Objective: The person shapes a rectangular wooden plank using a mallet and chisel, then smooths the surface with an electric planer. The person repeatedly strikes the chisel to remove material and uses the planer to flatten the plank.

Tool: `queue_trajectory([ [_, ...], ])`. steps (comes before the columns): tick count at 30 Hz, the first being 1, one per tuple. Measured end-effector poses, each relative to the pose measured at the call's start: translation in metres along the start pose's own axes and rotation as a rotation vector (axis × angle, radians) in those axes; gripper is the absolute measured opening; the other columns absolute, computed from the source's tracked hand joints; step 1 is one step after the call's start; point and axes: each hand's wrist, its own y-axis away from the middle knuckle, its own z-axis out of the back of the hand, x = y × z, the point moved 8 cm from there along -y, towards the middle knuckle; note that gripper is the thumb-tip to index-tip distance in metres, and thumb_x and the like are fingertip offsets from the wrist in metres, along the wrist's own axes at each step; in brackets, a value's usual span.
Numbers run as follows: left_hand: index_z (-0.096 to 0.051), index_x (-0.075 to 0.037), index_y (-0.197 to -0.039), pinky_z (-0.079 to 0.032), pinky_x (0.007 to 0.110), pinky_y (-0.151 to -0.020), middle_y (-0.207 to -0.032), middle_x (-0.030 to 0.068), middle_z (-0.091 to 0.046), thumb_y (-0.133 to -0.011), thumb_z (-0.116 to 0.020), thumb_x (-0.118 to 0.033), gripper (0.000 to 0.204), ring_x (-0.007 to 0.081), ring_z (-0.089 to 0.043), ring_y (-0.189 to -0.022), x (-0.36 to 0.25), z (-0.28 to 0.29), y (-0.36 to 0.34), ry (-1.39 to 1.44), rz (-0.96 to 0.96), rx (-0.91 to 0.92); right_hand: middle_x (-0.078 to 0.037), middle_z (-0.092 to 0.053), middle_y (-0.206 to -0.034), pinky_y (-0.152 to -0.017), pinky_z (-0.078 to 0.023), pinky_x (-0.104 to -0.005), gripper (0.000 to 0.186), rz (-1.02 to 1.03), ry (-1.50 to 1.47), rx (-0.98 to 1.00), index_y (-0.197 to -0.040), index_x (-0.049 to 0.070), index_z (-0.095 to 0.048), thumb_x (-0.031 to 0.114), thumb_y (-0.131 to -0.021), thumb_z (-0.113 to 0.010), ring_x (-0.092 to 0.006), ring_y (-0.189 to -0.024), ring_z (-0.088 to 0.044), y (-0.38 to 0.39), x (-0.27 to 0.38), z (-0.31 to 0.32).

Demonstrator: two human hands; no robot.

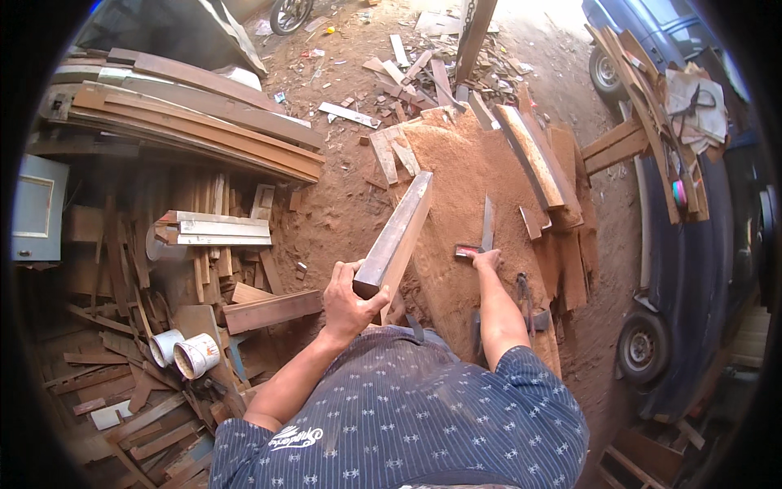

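My left hand [352, 300] is closed round the near end of a long squared timber [401, 230], thumb on one side and fingers on the other. The timber slants away from me, its far end over the sawdust-covered work surface [452, 179]. To the right of it, my right hand [486, 261] is closed on an L-shaped try square [488, 226]. The square's metal blade points away from me, and its red and dark stock sticks out to the left. A gap lies between the square and the timber.
Long boards [195, 122] are stacked at left, above scrap wood and two white buckets [195, 357]. A grooved timber [529, 155] lies at the far right of the work surface. Dark metal tools [533, 318] rest near my right forearm. A blue vehicle [684, 269] stands at right.
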Motion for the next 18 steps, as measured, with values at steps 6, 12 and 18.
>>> queue_trajectory([
  [6,-0.058,0.001,-0.126,-0.051,0.043,-0.095,-0.114,0.0209,-0.066,-0.083,-0.076,-0.034,0.058,0.0323,-0.066,-0.108,0.01,0.001,-0.018,0.266,0.008,-0.168,-0.014,-0.073,-0.082,-0.06,-0.06,-0.0375,0.021,0.029,-0.893,0.523,-0.096,-0.003,-0.069,0.005,-0.079,-0.08,-0.025,-0.067,-0.072,0.009,0.03,-0.002],
  [12,-0.06,-0.001,-0.122,-0.055,0.043,-0.086,-0.107,0.0223,-0.071,-0.083,-0.077,-0.038,0.057,0.0347,-0.071,-0.1,0.016,0.014,-0.053,0.242,0.068,-0.102,-0.012,-0.071,-0.093,-0.057,-0.058,-0.0284,0.025,0.303,-0.94,0.27,-0.11,-0.006,-0.066,0.011,-0.093,-0.073,-0.0175,-0.076,-0.069,0.06,0.056,0.114],
  [18,-0.06,0.0,-0.118,-0.057,0.044,-0.082,-0.102,0.0213,-0.072,-0.082,-0.077,-0.037,0.055,0.036,-0.072,-0.095,-0.007,0.01,-0.075,0.193,-0.016,-0.101,-0.007,-0.07,-0.089,-0.059,-0.054,-0.0269,0.013,0.586,-1.019,0.166,-0.101,-0.001,-0.067,0.01,-0.097,-0.07,-0.0122,-0.072,-0.065,0.106,0.068,0.13],
])
